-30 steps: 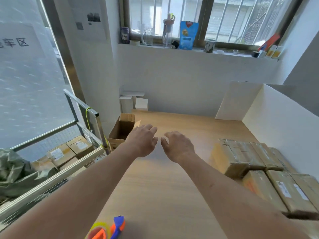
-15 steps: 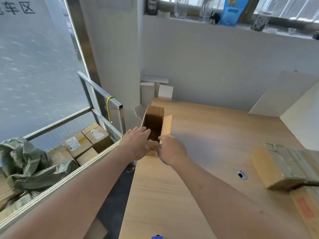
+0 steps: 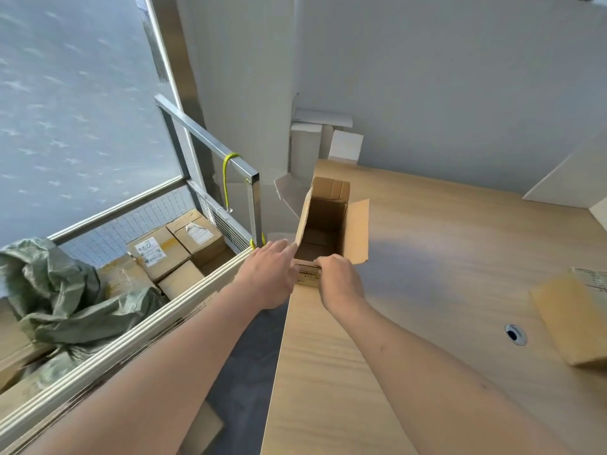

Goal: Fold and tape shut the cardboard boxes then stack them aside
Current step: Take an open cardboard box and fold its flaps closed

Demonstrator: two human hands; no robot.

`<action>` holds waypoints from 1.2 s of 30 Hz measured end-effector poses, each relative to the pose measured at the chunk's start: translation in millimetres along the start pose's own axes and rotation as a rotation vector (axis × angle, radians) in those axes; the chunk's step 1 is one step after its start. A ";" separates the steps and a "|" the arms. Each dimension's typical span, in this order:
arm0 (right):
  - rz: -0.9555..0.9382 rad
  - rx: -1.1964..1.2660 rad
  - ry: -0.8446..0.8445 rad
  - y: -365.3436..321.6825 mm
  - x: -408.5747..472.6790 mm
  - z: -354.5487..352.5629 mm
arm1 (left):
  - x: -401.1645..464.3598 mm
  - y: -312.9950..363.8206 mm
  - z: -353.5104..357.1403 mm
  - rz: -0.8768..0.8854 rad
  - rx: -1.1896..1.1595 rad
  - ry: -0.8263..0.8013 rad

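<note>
Wooden table (image 3: 427,257), open box (image 3: 328,221) lengthwise away, both hands (image 3: 272,274) gripping near end

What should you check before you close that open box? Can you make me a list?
1. Open box on the table: ok, near its left edge.
2. Flaps open: ok, they stand up.
3. Box empty inside: cannot tell, the bottom is dark.
4. Left hand at the near left corner: ok.
5. Right hand curled over the near flap: ok.
6. Tape within reach: cannot tell, none in view.
</note>
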State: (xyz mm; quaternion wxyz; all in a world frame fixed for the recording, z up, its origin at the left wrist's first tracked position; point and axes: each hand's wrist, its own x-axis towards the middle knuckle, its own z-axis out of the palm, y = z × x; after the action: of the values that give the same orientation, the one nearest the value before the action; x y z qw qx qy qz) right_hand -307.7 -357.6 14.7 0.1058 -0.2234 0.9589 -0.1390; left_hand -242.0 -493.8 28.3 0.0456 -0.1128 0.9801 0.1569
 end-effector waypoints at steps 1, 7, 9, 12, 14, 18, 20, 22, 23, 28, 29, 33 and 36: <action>0.008 0.021 0.017 1.5 -1.2 -0.7 | -2.3 -1.2 -0.4 -0.004 -0.010 0.003; 0.071 0.184 0.177 16.6 -21.0 -29.8 | -21.6 -0.8 -5.1 -0.024 -0.057 -0.017; 0.020 0.219 0.211 19.7 -34.2 -46.5 | -29.3 5.3 -10.0 -0.034 -0.074 -0.025; -0.003 0.225 0.276 27.8 -56.7 -68.4 | -42.2 20.2 -18.2 -0.021 -0.088 -0.022; -0.008 0.244 0.325 37.9 -71.5 -79.8 | -51.1 31.8 -20.7 -0.016 -0.092 -0.034; -0.031 0.270 0.354 71.3 -107.9 -103.1 | -71.4 63.2 -19.3 0.017 -0.057 -0.075; -0.048 0.269 0.378 93.0 -127.0 -115.6 | -83.5 86.0 -19.0 0.035 -0.036 -0.083; -0.050 0.277 0.387 115.9 -147.8 -127.1 | -96.0 111.6 -17.7 0.050 -0.022 -0.086; -0.054 0.282 0.397 127.2 -158.9 -132.5 | -102.3 124.3 -16.1 0.060 -0.014 -0.088; -0.130 0.309 0.421 189.0 -215.2 -145.3 | -129.6 187.6 -0.7 0.108 -0.016 -0.054; -0.145 0.313 0.411 202.4 -225.4 -144.4 | -134.4 200.9 3.7 0.114 -0.022 -0.034; -0.081 0.349 0.372 262.3 -261.6 -136.3 | -155.1 246.5 30.9 0.161 0.001 -0.051; -0.032 0.292 0.247 308.8 -290.5 -123.4 | -174.5 281.6 56.4 0.171 0.091 -0.093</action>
State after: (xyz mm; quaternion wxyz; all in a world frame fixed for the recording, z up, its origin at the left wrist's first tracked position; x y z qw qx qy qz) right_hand -208.6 68.6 74.5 0.0166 -0.2021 0.9306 -0.3048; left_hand -135.9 -179.2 80.4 0.0825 -0.0192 0.9891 0.1206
